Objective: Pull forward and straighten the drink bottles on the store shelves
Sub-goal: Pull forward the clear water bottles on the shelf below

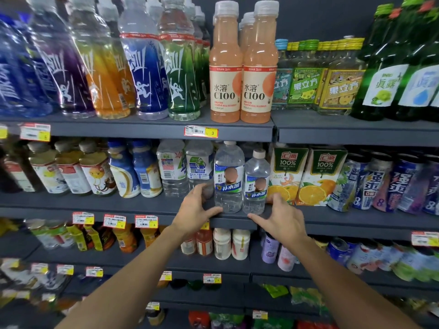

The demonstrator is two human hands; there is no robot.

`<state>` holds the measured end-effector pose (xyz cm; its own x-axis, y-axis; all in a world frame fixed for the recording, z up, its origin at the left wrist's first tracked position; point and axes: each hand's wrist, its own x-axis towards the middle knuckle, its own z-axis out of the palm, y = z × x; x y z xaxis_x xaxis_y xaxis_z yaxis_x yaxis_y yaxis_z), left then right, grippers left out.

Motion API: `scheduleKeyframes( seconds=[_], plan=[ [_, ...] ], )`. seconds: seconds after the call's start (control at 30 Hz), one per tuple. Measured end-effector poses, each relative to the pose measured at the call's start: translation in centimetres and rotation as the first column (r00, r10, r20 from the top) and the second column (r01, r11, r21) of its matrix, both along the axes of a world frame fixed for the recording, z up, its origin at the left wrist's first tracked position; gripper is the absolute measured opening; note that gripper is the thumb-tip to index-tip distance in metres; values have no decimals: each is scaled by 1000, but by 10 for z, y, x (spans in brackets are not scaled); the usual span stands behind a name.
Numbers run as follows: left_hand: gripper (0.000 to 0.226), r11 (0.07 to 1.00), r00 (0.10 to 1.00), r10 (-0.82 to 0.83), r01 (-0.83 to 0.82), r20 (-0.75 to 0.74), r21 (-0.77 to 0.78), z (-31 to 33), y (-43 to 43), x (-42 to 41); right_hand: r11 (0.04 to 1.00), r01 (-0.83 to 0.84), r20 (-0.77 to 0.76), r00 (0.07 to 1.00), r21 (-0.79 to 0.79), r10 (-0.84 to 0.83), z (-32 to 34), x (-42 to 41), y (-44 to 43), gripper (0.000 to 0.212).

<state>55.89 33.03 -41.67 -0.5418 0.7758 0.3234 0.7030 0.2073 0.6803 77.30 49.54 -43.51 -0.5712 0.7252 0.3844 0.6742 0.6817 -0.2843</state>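
Hands (left (196,210), right (282,217)) loosely flanking bottles (229,176)

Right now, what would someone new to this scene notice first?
Two bare hands reach to the middle shelf: the left hand and the right hand flank two clear water bottles with blue labels at the shelf's front edge, and neither plainly holds one. On the upper shelf two peach C100 bottles stand at the front. Orange juice cartons sit just right of the water bottles.

a shop: stocked drink shelves (142,128) with price tags (201,131) along the edges.
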Motion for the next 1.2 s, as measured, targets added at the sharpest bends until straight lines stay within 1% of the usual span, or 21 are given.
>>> scheduleKeyframes(
  seconds=[0.07, 0.13, 0.2, 0.27, 0.43, 0.53, 0.63, 0.73, 0.8, 0.87, 1.0, 1.2],
  plan=[
    [68, 999, 999, 27, -26, -30, 37, -1, -11, -13, 995, 82, -129, 988, -52, -88, -2, -2, -13, 69],
    [54, 992, 995, 92, -89, -29, 93, -2, -21, -28, 984, 149, -249, 954, -97, -169, -4, -11, -29, 64],
    [42, 975, 985, 170, -168, -6, 148, -5, -30, -42, 982, 169, -329, 925, -86, -188, -9, -28, -51, 57],
    [43, 961, 973, 229, -227, 4, 158, -10, -40, -53, 985, 167, -398, 901, -53, -174, -13, -50, -75, 50],
    [59, 936, 949, 314, -316, 36, 155, -20, -50, -65, 980, 191, -504, 842, -58, -194, -23, -110, -120, 38],
    [63, 923, 934, 354, -357, 46, 141, -17, -49, -67, 968, 236, -481, 841, -81, -246, -26, -140, -140, 40],
    [66, 910, 914, 404, -406, 41, 85, -11, -46, -67, 954, 284, -434, 851, -92, -295, -22, -160, -149, 47],
    [69, 891, 891, 453, -454, -29, -20, -8, -42, -70, 938, 329, -280, 895, -108, -347, -14, -175, -150, 65],
    [73, 880, 881, 473, -474, -21, -34, -7, -38, -73, 924, 357, -190, 906, -136, -378, -5, -185, -147, 76],
    [78, 876, 876, 482, -481, 13, -42, -6, -35, -74, 908, 394, -131, 902, -144, -412, 3, -194, -143, 82],
    [81, 867, 868, 497, -496, 13, -43, -7, -30, -78, 879, 439, -63, 887, -187, -457, 14, -210, -139, 85],
    [85, 861, 862, 507, -507, 2, -43, -5, -28, -83, 855, 444, -73, 876, -270, -477, 18, -222, -130, 80]
  ],
)
